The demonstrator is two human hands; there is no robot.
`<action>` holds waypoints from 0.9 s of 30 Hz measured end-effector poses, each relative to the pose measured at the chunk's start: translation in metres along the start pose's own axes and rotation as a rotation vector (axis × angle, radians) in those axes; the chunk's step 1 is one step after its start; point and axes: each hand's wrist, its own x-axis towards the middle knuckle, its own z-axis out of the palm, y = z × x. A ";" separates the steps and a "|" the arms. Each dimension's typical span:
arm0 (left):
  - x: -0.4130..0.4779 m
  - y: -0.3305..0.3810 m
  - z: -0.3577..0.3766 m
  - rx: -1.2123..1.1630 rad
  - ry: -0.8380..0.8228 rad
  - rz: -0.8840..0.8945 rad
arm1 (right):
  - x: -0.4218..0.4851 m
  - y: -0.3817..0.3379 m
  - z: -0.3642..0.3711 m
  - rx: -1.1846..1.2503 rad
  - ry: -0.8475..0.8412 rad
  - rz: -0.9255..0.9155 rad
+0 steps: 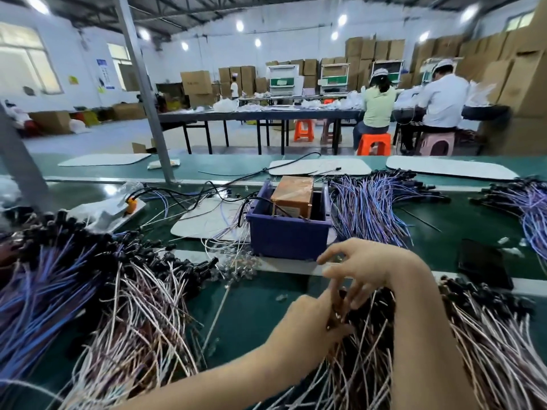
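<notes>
From the head view, the work is picking single wires out of the wires (420,344) heaped on the green surface (254,309) at the near right, their black ends pointing toward the middle. The left grip (307,318) is clenched on a few of these wires, just where the black ends meet. The right grip (364,267) hangs over the same spot with its fingers spread and bent and the fingertips (353,301) down among the ends. Motion blur hides whether they pinch one. To do this well, the left should probably hold the bunch low and steady while the right takes one end only and draws it straight along its length, not sideways, so that neighbours do not tangle or drag. Lifting slightly before pulling would keep it off the heap. A second pile (142,306) lies at the near left, and a blue bin (288,236) stands just beyond the hands.
</notes>
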 end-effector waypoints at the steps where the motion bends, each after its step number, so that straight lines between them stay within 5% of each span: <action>1: 0.000 0.002 -0.002 0.094 -0.014 0.030 | 0.002 0.001 0.000 -0.015 -0.020 -0.002; 5: -0.019 -0.001 -0.029 0.332 -0.006 0.119 | 0.004 0.004 -0.001 -0.034 -0.086 0.004; 12: -0.029 -0.110 -0.103 0.664 -0.054 -0.376 | 0.005 -0.002 -0.001 -0.072 -0.046 -0.122; 18: -0.009 -0.160 -0.095 0.870 0.066 -0.404 | 0.010 -0.009 0.010 -0.099 -0.031 -0.138; 27: 0.016 -0.170 -0.088 0.854 0.100 -0.471 | 0.018 -0.018 0.023 -0.128 -0.042 -0.161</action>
